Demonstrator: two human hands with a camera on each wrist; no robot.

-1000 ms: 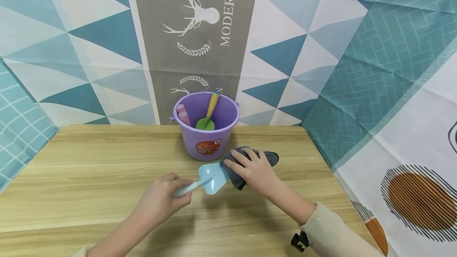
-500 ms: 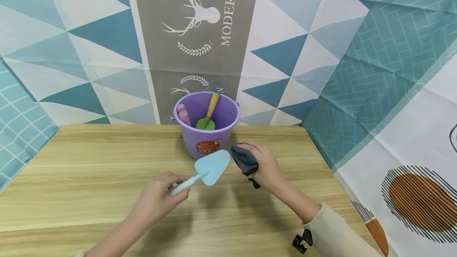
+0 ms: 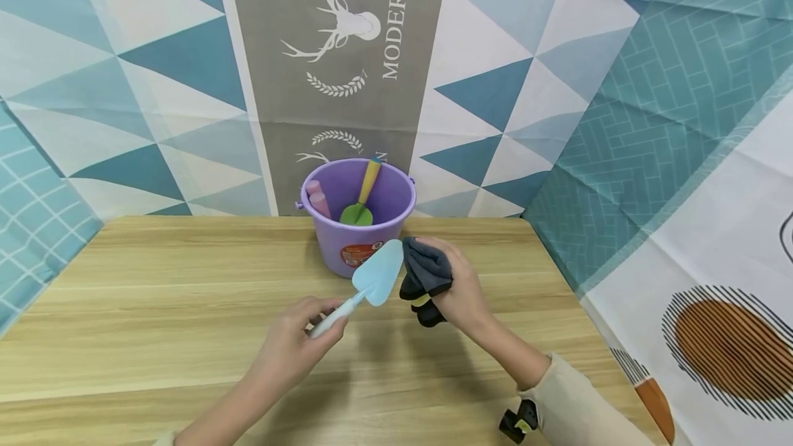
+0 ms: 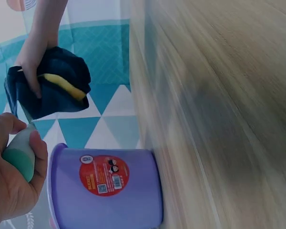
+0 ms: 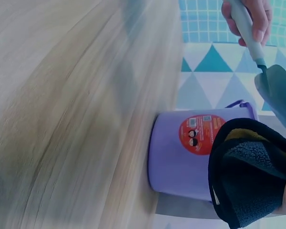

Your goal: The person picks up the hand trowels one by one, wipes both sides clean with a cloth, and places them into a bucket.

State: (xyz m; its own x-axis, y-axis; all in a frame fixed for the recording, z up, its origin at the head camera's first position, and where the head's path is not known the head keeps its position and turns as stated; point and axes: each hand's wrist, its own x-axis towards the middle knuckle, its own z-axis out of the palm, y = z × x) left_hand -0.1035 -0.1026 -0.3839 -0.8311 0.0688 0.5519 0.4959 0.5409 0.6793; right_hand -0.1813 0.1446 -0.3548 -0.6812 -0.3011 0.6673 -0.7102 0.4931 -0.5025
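Note:
My left hand (image 3: 300,336) grips the pale handle of a light blue toy trowel (image 3: 379,272), its blade tilted up to the right. In my right hand (image 3: 460,288) is a bunched dark grey cloth (image 3: 426,268) with black edging and a yellow strip, held right beside the blade tip. The right wrist view shows the cloth (image 5: 252,176) near the trowel blade (image 5: 279,93); whether they touch I cannot tell. Behind both hands stands a purple bucket (image 3: 328,246) with a red label. A green spade with a yellow handle (image 3: 365,191) and pink rods (image 3: 319,199) are inside it.
The bucket stands near the back edge of the wooden table (image 3: 155,308). A patterned fabric backdrop (image 3: 334,102) rises behind the table, and more fabric (image 3: 694,281) hangs along the right side. A small black device (image 3: 519,421) sits at my right wrist.
The trowel has turned in my left hand, its blade now pointing further up. My right hand has drawn the cloth off the blade and bunched it up beside the tip.

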